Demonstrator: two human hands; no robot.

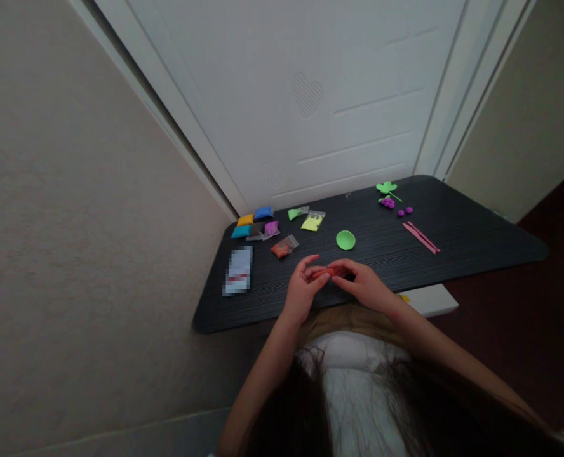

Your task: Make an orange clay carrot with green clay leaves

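Observation:
A small piece of orange-red modelling clay (322,273) is held between my two hands above the near edge of the table. My left hand (305,282) pinches its left end, with the index finger stretched out beyond it. At the clay's right end, the thumb and fingertips of my right hand (358,279) close on it. Just past my hands lies a light green clay disc (345,240). An orange clay packet (284,246), partly see-through, rests to the left of the disc.
Several clay packets (263,213) cluster at the back left, with a phone (238,271) nearer me. A yellow packet (313,221) lies mid-back. Rightward are a green clay leaf shape (386,188), purple balls (387,202) and pink tools (421,237). A white box (429,300) sits below the table edge.

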